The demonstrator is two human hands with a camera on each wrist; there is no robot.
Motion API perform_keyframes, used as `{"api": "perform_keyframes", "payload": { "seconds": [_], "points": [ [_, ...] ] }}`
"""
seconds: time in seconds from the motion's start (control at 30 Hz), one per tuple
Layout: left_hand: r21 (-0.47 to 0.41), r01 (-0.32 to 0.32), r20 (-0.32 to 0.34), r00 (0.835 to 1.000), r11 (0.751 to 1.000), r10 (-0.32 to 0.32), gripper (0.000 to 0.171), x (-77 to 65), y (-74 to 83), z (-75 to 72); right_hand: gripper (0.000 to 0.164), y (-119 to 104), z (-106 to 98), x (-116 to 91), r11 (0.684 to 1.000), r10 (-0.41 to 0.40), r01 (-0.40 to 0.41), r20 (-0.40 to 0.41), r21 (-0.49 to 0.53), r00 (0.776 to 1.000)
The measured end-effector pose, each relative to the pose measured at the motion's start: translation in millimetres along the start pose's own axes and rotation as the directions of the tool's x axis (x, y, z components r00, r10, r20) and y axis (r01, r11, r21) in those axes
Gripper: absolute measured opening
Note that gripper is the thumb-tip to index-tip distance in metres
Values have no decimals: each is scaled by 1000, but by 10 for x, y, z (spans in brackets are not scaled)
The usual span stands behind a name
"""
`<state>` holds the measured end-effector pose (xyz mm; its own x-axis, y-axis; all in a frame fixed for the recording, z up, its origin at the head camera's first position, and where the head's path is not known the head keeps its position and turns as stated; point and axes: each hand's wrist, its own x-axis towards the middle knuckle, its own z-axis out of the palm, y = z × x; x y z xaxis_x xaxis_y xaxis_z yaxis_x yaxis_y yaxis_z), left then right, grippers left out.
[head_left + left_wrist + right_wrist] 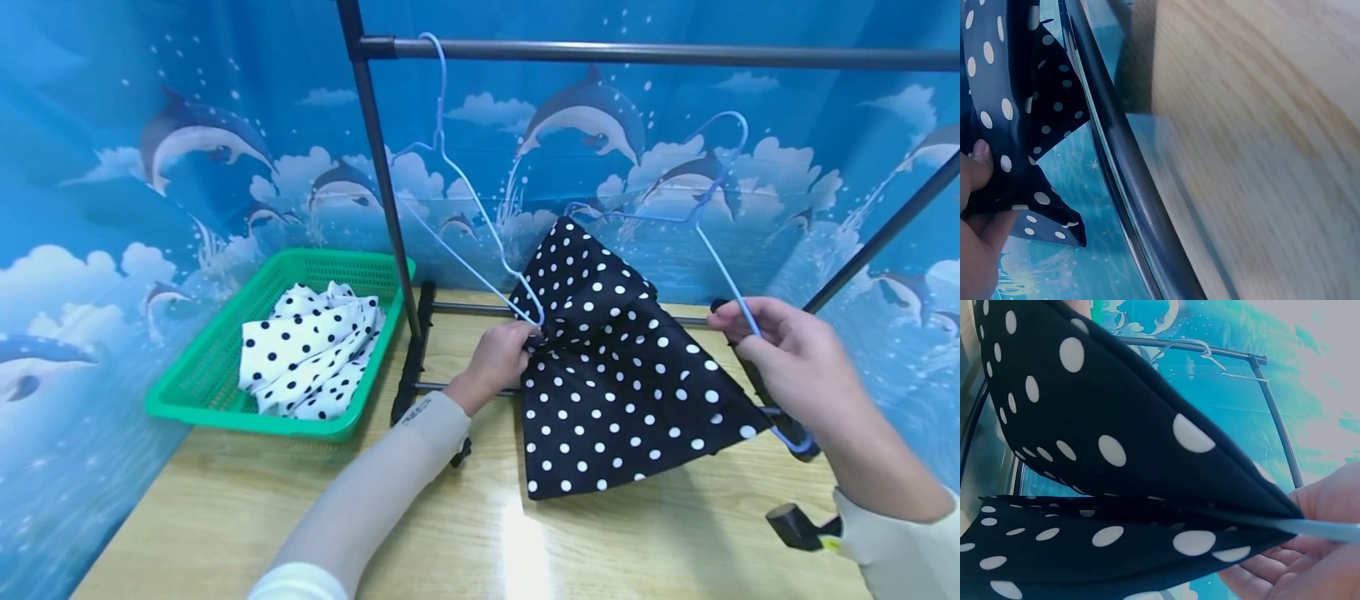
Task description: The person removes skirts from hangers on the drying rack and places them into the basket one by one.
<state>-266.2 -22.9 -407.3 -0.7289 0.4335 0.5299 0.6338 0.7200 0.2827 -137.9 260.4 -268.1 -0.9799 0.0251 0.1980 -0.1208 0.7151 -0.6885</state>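
In the head view, my left hand pinches a bunched part of a black cloth with white polka dots. The left wrist view shows the thumb and fingers of this hand gripping a fold of the cloth. My right hand holds the side wire of a light blue hanger between thumb and fingers. In the right wrist view, the hanger's wire runs into the fold of the cloth, beside the right palm. Part of the hanger is hidden by the cloth.
Another blue hanger hangs from the black rack's top rail, its lower corner close to my left hand. A green basket with a white cloth with black dots stands left. A black clamp-like object lies front right.
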Motion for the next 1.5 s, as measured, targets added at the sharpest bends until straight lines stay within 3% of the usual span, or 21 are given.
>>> {"api": "perform_keyframes", "payload": {
  "seconds": [0.43, 0.67, 0.97, 1.5],
  "points": [
    [56, 66, -20, 998, 996, -65, 23, 15, -61, -78, 27, 42, -38, 5, 998, 26, -27, 8, 52, 1000],
    [92, 113, 47, 992, 989, -118, 19, 22, -126, -156, 34, 53, -2, -11, 998, 47, -48, -38, -36, 998],
    [90, 170, 104, 978, 981, -179, 18, 27, -189, -272, 33, 63, -16, -10, 999, 38, -38, -34, -14, 999],
    [86, 210, 112, 969, 974, -219, 15, 11, -268, -359, 31, 68, -15, -4, 999, 47, -46, -15, 22, 999]
  ]
}}
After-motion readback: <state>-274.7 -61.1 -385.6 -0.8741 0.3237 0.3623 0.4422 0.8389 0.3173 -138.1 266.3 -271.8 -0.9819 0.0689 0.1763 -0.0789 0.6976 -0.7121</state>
